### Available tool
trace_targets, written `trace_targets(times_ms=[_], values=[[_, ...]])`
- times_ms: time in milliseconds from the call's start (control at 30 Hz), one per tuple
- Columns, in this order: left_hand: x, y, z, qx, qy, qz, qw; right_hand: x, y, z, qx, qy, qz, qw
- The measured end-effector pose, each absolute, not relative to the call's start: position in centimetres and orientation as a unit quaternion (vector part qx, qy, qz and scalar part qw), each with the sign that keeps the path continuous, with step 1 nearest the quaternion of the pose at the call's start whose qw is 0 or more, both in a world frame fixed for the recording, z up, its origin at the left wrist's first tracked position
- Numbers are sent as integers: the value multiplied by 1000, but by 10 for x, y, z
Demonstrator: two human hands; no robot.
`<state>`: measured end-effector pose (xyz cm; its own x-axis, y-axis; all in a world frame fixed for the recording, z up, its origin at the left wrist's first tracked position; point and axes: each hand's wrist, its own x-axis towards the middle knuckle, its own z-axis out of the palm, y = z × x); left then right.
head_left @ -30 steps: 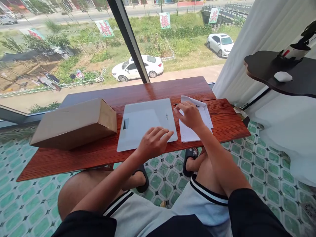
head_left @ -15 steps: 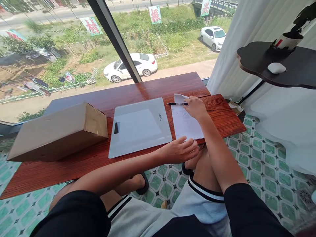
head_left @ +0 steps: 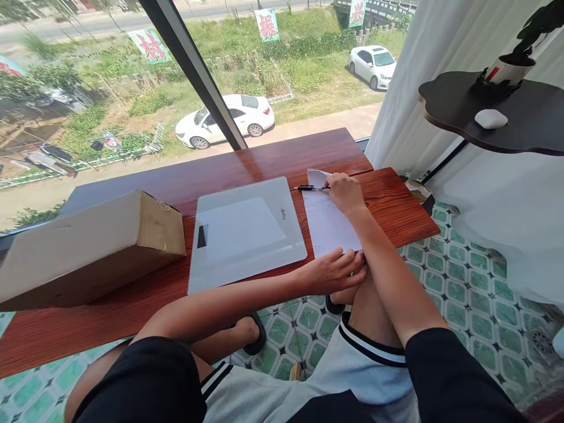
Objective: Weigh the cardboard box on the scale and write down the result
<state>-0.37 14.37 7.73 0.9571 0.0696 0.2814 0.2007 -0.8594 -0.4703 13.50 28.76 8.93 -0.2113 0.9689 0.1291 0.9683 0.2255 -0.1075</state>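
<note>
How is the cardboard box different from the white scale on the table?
The box is brown, thick and closed; the scale is white, flat and thin, with a small dark window. The box lies at the table's left end, the scale in the middle beside the paper. Neither is touched by a hand.

We read four single Chinese characters on signs standing outside the window. The leftmost readable sign (head_left: 150,46) bears 村 in red on a pale ground with green edges. The next sign (head_left: 267,24) bears 振, also red. The sign (head_left: 357,13) near the top edge bears 兴, partly cut off.

On the white scale (head_left: 245,233) lying on the wooden table (head_left: 282,158) we see a small dark brand mark (head_left: 284,214) near its right edge; its letters are too small to read reliably. The paper sheet (head_left: 328,223) carries faint printed lines and a small mark near its lower left corner, both illegible.
</note>
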Motion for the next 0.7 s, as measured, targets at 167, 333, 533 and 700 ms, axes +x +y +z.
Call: trace_targets(times_ms=[167, 333, 533, 700], values=[[-4, 144, 72, -961, -88, -126, 229, 134, 287, 87, -638, -764, -12, 98], [-4, 143, 69, -968, -96, -121, 197, 139, 285, 87, -626, -725, 71, 277], [-3, 142, 66, -973, -100, -119, 171, 135, 282, 78, -473, -708, 161, 500], [-2, 142, 63, -974, -105, -119, 160, 129, 276, 71, -466, -637, 363, 496]])
